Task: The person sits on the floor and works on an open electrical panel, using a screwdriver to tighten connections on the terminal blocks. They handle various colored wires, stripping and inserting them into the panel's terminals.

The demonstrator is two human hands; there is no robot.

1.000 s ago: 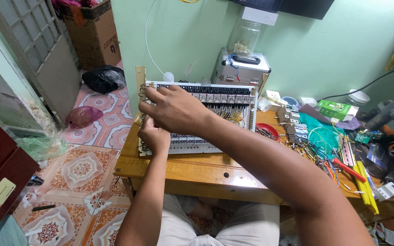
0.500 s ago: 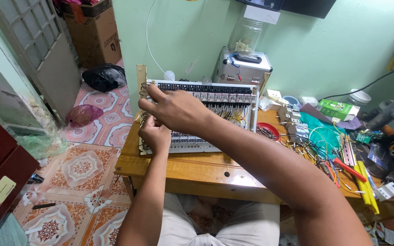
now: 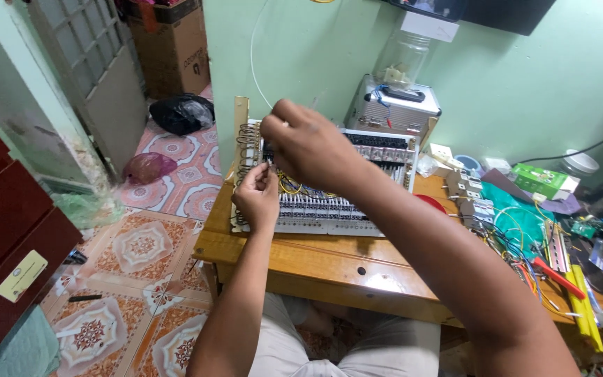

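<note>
Green walls and patterned floor tiles frame the head view, and a wooden table (image 3: pixel 329 262) runs from centre out to three o'clock, its right end crowded with loose wires (image 3: pixel 525 241) and a red-handled tool (image 3: pixel 556 276). Propped on the table, leaning back toward twelve o'clock, stands the wiring panel (image 3: pixel 347 178), rows of grey terminal blocks with yellow wire loops. Left hand (image 3: pixel 256 195) sits at the panel's nine o'clock side, fingers pinched narrow on something at the terminals (too small to say whether it is a wire end or a screw). Right hand (image 3: pixel 308 146) comes over the top, curled tight at the upper left corner, thumb and forefinger closed on what I cannot make out. Risk here, as I judge it: the panel only leans, so a hard push could tip it back into the silver case (image 3: pixel 396 108) behind. The pinched piece could also slip and drop among the blocks, and a forearm sweeping toward three o'clock could drag the loose wires off the edge.
</note>
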